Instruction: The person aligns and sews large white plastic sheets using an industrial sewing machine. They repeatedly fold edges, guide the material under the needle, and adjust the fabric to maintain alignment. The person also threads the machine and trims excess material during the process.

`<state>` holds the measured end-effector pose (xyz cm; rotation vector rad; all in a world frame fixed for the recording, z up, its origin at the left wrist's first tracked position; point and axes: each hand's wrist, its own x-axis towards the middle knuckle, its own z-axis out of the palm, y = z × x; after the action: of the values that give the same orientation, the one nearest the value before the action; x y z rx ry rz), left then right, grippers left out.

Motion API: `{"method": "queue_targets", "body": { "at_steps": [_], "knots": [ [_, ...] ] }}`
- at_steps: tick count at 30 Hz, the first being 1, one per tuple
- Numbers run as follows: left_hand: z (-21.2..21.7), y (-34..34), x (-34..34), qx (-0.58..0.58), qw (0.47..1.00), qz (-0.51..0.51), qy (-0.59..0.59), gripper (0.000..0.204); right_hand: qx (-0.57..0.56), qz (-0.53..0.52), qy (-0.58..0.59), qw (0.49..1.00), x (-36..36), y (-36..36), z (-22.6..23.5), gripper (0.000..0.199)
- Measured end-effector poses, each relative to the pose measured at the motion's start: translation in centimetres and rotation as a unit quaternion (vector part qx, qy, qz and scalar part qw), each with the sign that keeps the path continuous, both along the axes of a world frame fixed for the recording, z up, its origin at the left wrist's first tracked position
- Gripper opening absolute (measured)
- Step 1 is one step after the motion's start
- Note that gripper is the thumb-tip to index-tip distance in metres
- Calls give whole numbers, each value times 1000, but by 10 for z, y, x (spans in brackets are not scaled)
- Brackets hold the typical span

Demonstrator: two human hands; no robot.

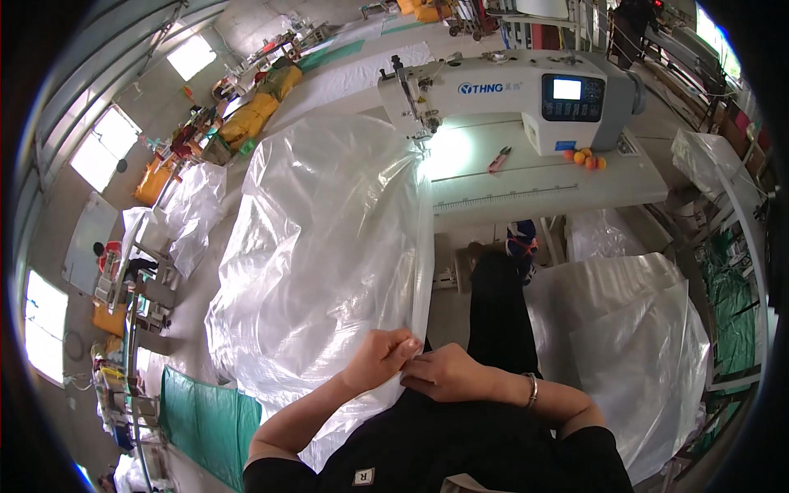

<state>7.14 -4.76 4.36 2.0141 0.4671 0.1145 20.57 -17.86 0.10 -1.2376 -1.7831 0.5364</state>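
A large sheet of clear plastic [320, 238] spreads over the left side of the table and hangs down toward my lap. Its right edge runs as a narrow folded strip from under the needle of a white sewing machine [485, 86] to my hands. My left hand [382, 357] is closed in a pinch on that edge. Right beside it, fingers curled, my right hand [444, 371] grips the same edge, and the two hands nearly touch. Part of the plastic between the fingers is hidden. The machine's lamp lights the needle area brightly.
Pink-handled thread snips [499, 159] and several small orange-red balls or fruits [585, 158] lie on the machine table [509, 193], near a printed ruler. More clear plastic [625, 329] is heaped at my right. A green sheet [209, 419] lies at lower left.
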Motion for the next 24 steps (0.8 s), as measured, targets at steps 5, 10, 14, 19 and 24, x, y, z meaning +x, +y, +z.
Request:
{"method": "queue_targets", "body": {
  "at_steps": [5, 10, 14, 19, 24],
  "knots": [
    [0, 1, -4, -17, 999, 38, 33, 25, -33, -24, 183, 982, 43, 23, -37, 18],
    [2, -3, 9, 58, 997, -40, -39, 24, -224, -124, 226, 940, 46, 95, -46, 19],
    [-15, 3, 18, 72, 985, -98, -120, 24, 48, -92, 258, 961, 25, 104, -84, 19],
    [-24, 11, 12, 118, 981, -125, -90, 20, -100, -393, 136, 904, 137, 160, -44, 34],
    [-24, 23, 12, 89, 981, -145, -93, 19, -107, -399, -259, 873, 161, 202, -29, 25]
  ]
}}
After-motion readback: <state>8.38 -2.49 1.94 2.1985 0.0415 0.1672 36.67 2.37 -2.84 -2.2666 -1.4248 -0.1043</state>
